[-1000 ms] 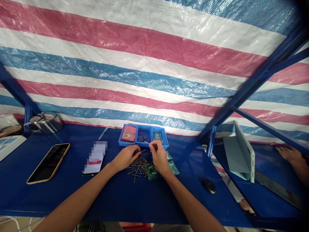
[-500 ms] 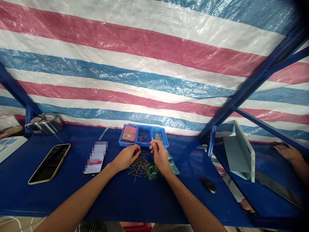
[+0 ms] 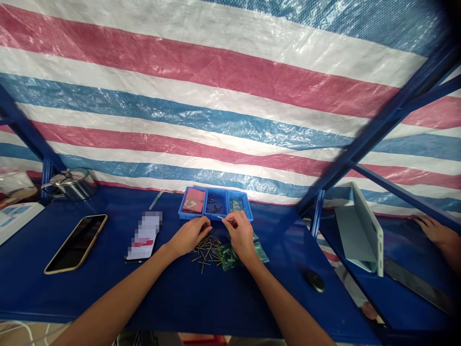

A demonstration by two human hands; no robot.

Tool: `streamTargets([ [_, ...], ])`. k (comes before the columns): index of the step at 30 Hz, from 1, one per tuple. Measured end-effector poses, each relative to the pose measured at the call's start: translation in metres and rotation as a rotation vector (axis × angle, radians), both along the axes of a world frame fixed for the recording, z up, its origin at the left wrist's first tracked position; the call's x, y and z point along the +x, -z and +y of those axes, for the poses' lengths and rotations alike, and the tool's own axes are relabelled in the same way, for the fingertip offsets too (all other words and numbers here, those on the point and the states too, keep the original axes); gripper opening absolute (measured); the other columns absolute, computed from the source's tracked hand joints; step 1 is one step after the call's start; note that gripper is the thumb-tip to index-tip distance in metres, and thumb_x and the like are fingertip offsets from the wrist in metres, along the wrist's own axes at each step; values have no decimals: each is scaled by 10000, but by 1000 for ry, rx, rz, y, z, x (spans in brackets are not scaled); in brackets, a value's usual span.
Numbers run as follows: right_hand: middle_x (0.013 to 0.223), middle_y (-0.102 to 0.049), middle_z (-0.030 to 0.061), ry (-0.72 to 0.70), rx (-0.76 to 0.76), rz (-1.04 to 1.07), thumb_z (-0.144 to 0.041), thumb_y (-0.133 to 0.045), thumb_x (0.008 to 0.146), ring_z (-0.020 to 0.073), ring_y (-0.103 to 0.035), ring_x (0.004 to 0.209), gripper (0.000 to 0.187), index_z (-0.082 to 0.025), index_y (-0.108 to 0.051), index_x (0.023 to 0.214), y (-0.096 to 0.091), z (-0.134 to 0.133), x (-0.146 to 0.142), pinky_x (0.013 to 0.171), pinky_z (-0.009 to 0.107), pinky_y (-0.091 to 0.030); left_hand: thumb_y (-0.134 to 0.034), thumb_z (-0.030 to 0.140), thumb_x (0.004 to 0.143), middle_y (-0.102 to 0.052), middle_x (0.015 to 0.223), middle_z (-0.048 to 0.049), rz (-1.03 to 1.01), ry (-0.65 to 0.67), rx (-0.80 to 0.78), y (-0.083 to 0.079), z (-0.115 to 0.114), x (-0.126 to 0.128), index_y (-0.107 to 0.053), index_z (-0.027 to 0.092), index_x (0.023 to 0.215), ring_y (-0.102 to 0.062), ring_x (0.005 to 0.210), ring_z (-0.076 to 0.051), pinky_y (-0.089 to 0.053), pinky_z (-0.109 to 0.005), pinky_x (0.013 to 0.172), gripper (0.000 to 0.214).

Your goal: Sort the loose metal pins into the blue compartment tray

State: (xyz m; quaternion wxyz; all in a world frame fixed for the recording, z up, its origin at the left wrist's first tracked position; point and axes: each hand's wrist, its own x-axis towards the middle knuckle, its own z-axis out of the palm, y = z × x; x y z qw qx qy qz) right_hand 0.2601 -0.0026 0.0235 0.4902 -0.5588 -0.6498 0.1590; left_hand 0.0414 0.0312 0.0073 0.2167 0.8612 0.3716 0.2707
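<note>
Striped red, white and blue sheeting [image 3: 201,91] hangs behind a blue desk [image 3: 173,302]. A thin, pale-tipped piece [image 3: 220,217] sticks out between the thumb and forefinger of the right hand [image 3: 242,235], pinched together on it; in view it points left across the near edge of the tray [image 3: 187,216]. The left hand [image 3: 190,235] is just beside, fingers curled and their tips together; I cannot tell whether they grip anything. The two hands are near each other but apart.

Between and below them lies a loose heap of brass-coloured pins [image 3: 206,250], strewn at all angles on the desk. Green bags [image 3: 230,258] lie against the heap's right side, partly under the right hand in view.

Beyond the hands, the tray has three compartments: a pink packet [image 3: 194,199] in the left, dark pieces [image 3: 215,207] in the middle, clear packets [image 3: 236,203] in the right. To the left are a lit phone [image 3: 144,235], a slim tube [image 3: 156,200], a dark phone [image 3: 76,244] and a steel pot [image 3: 77,186]. To the right sit a black mouse [image 3: 314,280] and, farther off, a propped tablet [image 3: 360,230], with another person's hand [image 3: 434,229] past it.
</note>
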Motion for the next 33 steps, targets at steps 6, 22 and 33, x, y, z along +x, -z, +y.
streamTargets([
  [6,873,-660,32,-112,-57,160,-430,-586,1012,175,-597,651,218,-243,-673,943,4,1,-1,641,308,-479,-453,367,1104,-667,943,-19,6,12,19,0,0,0,-552,227,1042,-656,869,-209,-463,-304,748,182],
  [22,809,-695,-6,-245,-390,693,-556,-786,823,85,-525,432,392,-216,-601,882,8,6,-8,385,207,-362,-480,327,1095,-677,971,-22,-1,2,29,3,0,1,-575,220,1042,-649,877,-201,-462,-298,757,153],
  [33,771,-628,-6,21,-69,-62,-446,-597,993,157,-589,594,242,-245,-579,860,9,-4,-3,577,266,-436,-476,347,1096,-664,966,-30,13,10,28,2,0,0,-573,219,1040,-637,864,-204,-460,-303,743,170],
])
